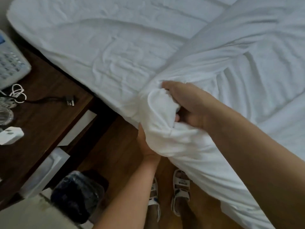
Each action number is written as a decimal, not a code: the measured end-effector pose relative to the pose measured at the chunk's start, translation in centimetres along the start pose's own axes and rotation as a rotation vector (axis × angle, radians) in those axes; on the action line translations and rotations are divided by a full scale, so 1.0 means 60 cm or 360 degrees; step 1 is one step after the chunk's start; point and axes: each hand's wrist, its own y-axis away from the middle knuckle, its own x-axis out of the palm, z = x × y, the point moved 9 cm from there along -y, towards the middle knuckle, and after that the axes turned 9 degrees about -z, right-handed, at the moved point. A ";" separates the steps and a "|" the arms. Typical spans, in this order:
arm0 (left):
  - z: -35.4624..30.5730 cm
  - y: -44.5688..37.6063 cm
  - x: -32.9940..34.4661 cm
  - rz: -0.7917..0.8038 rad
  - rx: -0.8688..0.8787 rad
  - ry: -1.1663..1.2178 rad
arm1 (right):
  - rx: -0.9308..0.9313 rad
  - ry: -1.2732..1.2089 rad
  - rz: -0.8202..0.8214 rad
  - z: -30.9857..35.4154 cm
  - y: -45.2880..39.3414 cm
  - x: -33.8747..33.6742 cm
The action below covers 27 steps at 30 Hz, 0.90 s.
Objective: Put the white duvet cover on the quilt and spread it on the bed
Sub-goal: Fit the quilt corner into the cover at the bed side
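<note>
Both hands clench one bunched corner of the duvet cover (165, 129) at the bed's (82, 38) near edge: right hand (189, 106) above, left hand (146, 146) beneath; a loosened grasp could let the quilt corner inside slip free.

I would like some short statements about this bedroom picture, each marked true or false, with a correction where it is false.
1. Both hands grip a bunched corner of white bedding. True.
2. The left hand grips the dark wooden bedside table. False: it holds the bunch from below.
3. A black plug lies on the bedside table. True.
4. The person stands barefoot. False: they wear light strapped sandals.
5. The right hand hangs idle. False: it grips the cloth from above.
</note>
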 end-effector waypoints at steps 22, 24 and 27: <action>-0.054 0.067 -0.065 -0.0348 0.0748 -0.0648 | -0.2334 0.2321 0.0161 0.137 -0.050 0.041; -0.033 0.045 -0.081 -0.0316 0.0652 -0.0572 | -0.1763 0.2656 0.0421 0.146 -0.082 0.052; -0.013 0.010 -0.060 -0.0118 0.0401 -0.0636 | -0.0570 0.2940 0.0884 0.117 -0.132 0.030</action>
